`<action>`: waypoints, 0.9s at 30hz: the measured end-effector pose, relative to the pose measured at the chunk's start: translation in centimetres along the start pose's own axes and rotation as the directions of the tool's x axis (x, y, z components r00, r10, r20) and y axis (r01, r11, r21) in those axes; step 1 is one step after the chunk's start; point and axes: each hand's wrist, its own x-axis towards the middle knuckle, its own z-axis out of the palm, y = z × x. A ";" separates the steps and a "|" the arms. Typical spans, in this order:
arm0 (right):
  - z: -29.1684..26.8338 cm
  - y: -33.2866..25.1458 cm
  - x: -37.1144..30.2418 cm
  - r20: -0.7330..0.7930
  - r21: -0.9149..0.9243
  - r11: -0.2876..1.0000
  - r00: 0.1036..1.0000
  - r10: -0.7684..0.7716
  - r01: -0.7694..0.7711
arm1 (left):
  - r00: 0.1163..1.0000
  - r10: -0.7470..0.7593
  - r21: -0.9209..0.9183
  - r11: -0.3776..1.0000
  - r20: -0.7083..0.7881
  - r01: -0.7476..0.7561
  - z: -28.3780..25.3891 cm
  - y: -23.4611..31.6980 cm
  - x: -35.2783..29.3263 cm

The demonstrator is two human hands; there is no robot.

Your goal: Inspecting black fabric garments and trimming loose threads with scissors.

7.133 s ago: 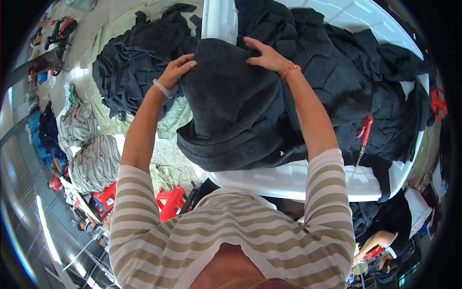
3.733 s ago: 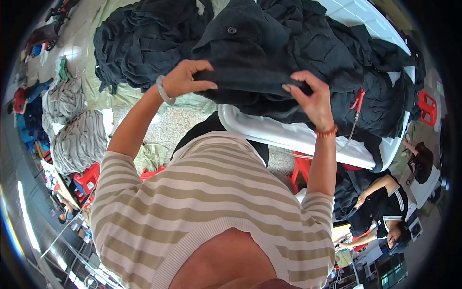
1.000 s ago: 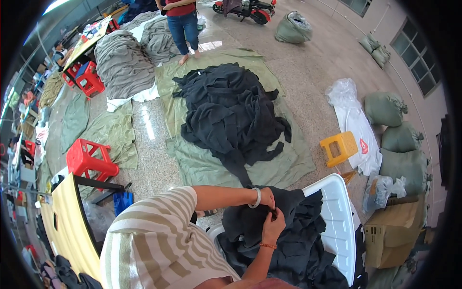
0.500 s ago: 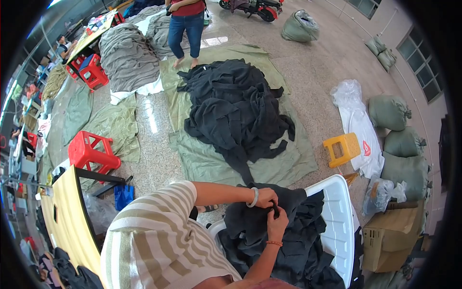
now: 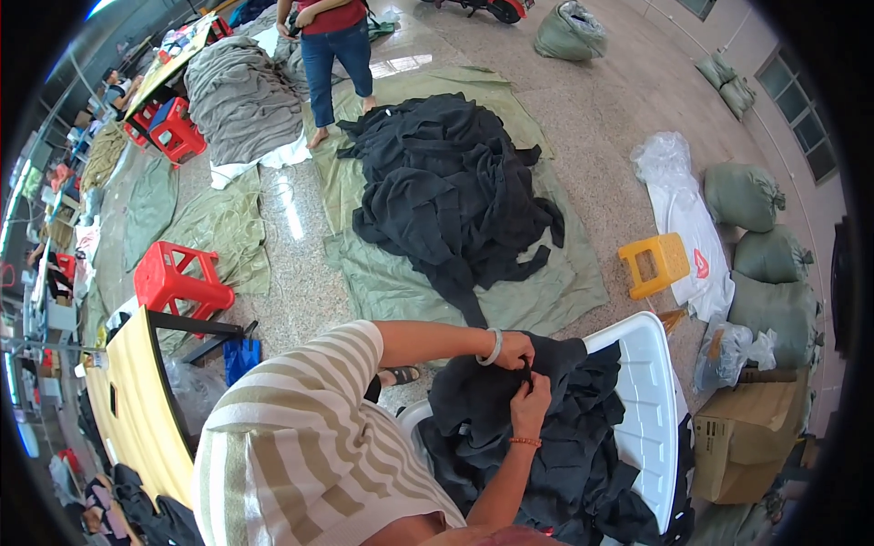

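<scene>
Over a white plastic tub (image 5: 645, 400), both my hands hold part of a black garment (image 5: 469, 400) in a pinch. My left hand (image 5: 515, 348), with a silver bangle at the wrist, is closed on its upper part. Just below it my right hand (image 5: 530, 402), wearing an orange bead bracelet, grips a small fold of the same cloth. The hands almost touch, and the exact spot between the fingertips is partly hidden. More black garments (image 5: 583, 455) fill the tub beneath.
A large pile of black garments (image 5: 446, 191) lies ahead on a green sheet (image 5: 564, 291). Beyond it stands a person in jeans (image 5: 335, 68). A yellow stool (image 5: 655, 264) and cardboard box (image 5: 742, 441) are at right; a red stool (image 5: 182, 278) and table (image 5: 146, 409) at left.
My hands stay closed on the garment in nearly the same place. The view has shifted slightly. The person ahead has stepped, with one foot now nearer and to the left.
</scene>
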 end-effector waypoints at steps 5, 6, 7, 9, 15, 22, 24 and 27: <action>-1.7 -1.3 -0.4 0.090 0.080 0.990 0.990 0.105 -0.112 | 0.996 0.076 0.032 0.997 -0.055 -0.074 -0.1 -0.2 -0.6; -2.2 -1.0 -0.8 0.102 0.095 0.986 0.986 0.129 -0.139 | 0.994 0.071 0.041 0.997 -0.088 -0.067 -0.5 -0.2 -1.1; -2.7 -0.5 -1.4 0.113 0.047 0.985 0.981 0.160 -0.166 | 0.994 0.003 0.114 0.993 -0.113 0.010 -1.0 -0.1 -1.5; -3.3 0.7 -3.7 0.088 0.051 0.955 0.954 0.286 -0.291 | 0.973 -0.193 0.145 0.967 -0.130 0.211 -1.9 0.4 -2.5; -1.4 2.9 -9.2 -0.042 0.213 0.914 0.931 0.363 -0.347 | 0.914 0.313 0.371 0.906 -0.258 -0.206 -0.3 5.7 -0.5; -1.7 2.3 -9.3 -0.048 0.195 0.918 0.931 0.361 -0.345 | 0.953 -0.071 0.795 0.571 0.294 -0.203 7.9 10.0 5.3; -2.0 2.6 -9.7 -0.020 0.202 0.894 0.911 0.412 -0.400 | 0.972 -0.005 0.831 0.520 0.235 -0.199 9.6 10.0 5.7; -1.8 3.3 -10.3 -0.040 0.215 0.923 0.941 0.336 -0.320 | 0.943 -0.169 0.782 0.610 0.287 -0.129 10.8 9.3 6.2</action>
